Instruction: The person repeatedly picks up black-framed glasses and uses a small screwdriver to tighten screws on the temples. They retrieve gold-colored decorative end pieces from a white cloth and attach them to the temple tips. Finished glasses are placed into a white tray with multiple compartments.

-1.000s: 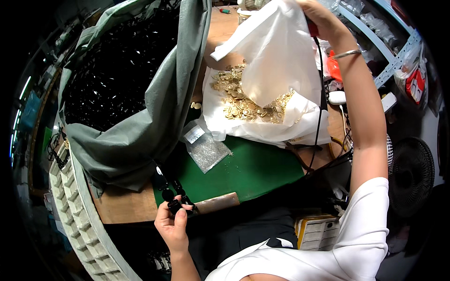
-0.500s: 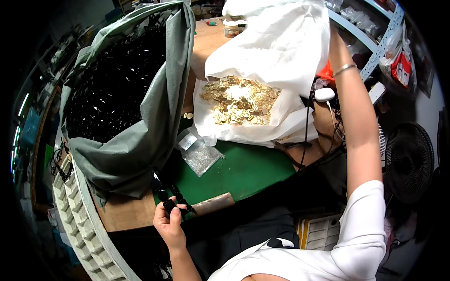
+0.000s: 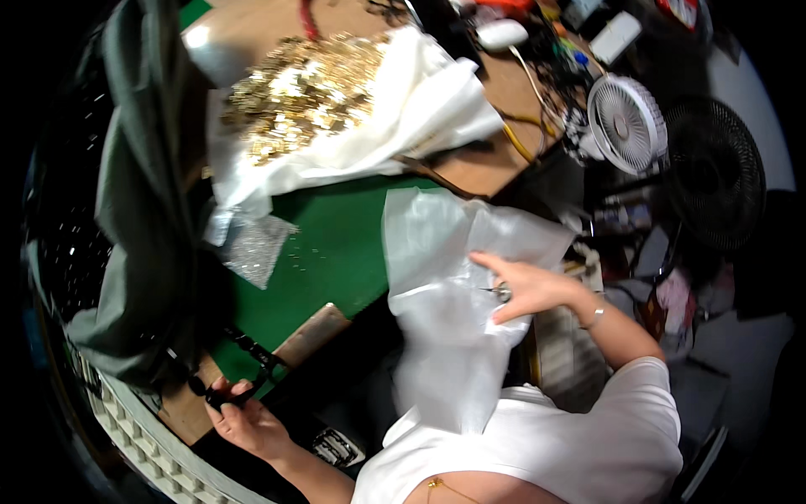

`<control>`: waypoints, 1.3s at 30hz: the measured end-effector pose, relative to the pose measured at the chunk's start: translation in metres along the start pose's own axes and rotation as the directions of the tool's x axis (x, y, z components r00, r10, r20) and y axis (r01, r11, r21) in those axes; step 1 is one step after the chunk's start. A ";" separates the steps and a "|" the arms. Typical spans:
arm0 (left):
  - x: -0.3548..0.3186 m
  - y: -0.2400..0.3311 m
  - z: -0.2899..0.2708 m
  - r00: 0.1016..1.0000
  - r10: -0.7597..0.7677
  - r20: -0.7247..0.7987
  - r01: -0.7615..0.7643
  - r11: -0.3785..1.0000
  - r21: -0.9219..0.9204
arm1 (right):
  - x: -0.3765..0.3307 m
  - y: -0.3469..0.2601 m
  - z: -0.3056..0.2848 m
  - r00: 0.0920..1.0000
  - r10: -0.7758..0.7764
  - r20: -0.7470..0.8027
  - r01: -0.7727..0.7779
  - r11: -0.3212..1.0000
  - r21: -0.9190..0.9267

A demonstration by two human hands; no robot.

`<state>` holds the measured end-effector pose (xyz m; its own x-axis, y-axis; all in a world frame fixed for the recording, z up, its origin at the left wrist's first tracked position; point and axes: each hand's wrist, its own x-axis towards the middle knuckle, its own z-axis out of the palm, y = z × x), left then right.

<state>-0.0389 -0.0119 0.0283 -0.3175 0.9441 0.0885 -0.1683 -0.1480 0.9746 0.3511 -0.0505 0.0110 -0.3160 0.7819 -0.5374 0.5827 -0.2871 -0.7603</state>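
My right hand point(image 3: 525, 288) grips a clear plastic bag point(image 3: 453, 302) that hangs from the green mat's edge down toward my lap. My left hand point(image 3: 243, 413) is closed around the handles of black scissors point(image 3: 239, 370) at the near left corner of the table. A heap of small gold pieces point(image 3: 306, 88) lies on white cloth point(image 3: 420, 118) at the far side of the green mat point(image 3: 336, 244).
A large grey sack point(image 3: 147, 210) full of small dark parts stands at the left. A small clear packet point(image 3: 256, 244) lies on the mat. A white fan point(image 3: 625, 122), cables and a black fan point(image 3: 714, 172) crowd the right side. A ridged white tray point(image 3: 143, 441) runs along the lower left.
My right hand came down from holding the white bag up high and now holds an empty clear bag near my lap. The gold pieces lie poured out on the cloth. The view shifted right.
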 end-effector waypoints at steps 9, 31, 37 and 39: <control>0.008 0.006 0.014 0.996 -0.020 0.085 -0.009 0.946 0.323 | 0.049 0.139 0.065 0.993 0.068 -0.096 -0.064 0.997 0.041; 0.031 0.009 0.035 0.996 0.031 0.079 -0.084 0.311 0.947 | -0.051 0.369 -0.183 0.119 0.839 -0.532 0.616 0.358 0.702; 0.037 0.000 0.061 0.999 -0.025 0.027 -0.019 0.270 0.963 | 0.062 0.398 -0.178 0.183 0.680 -0.710 -0.502 0.686 0.527; 0.035 0.002 0.066 0.999 -0.035 0.007 0.003 0.255 0.967 | 0.092 0.397 -0.170 0.231 0.657 -0.718 -0.666 0.645 0.375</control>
<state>0.0109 0.0402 0.0470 -0.3052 0.9507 0.0554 0.8586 0.2496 0.4477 0.6806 0.0017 -0.2781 0.8472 0.3895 -0.3614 0.3052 -0.9135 -0.2691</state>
